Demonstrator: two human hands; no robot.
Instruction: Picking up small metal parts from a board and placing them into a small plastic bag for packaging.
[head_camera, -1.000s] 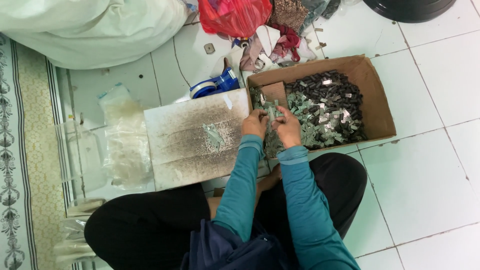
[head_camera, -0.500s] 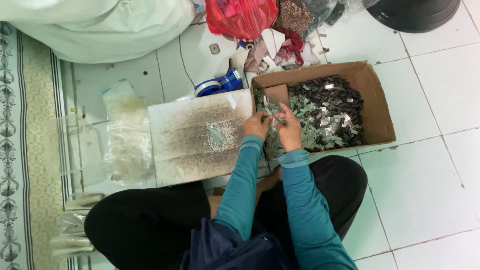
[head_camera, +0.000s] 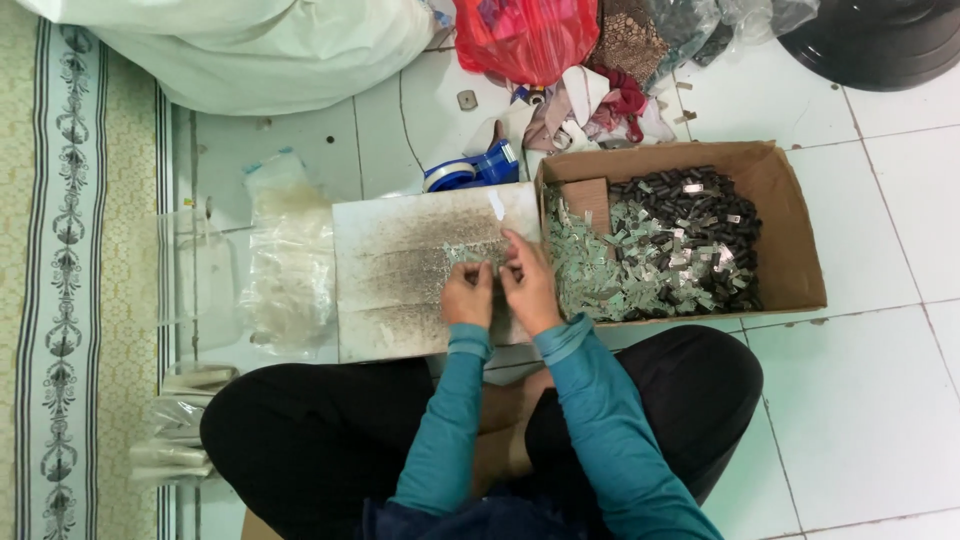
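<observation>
Hands meet at the right edge of the grey, soot-stained flat board (head_camera: 400, 290): left hand (head_camera: 467, 296) and right hand (head_camera: 527, 285) pinch small pale-green pieces (head_camera: 468, 256), beside the brown cardboard box (head_camera: 790, 230).

Seated cross-legged on a white tiled floor, I work with my left hand (head_camera: 467, 295) and right hand (head_camera: 527, 285) close together over a stained white board (head_camera: 400, 300), fingers pinching small greenish pieces (head_camera: 470, 255). Just beside the board, a cardboard box (head_camera: 790, 230) holds heaps of green and dark pieces. A blue tape dispenser (head_camera: 475, 170) lies behind the board.
</observation>
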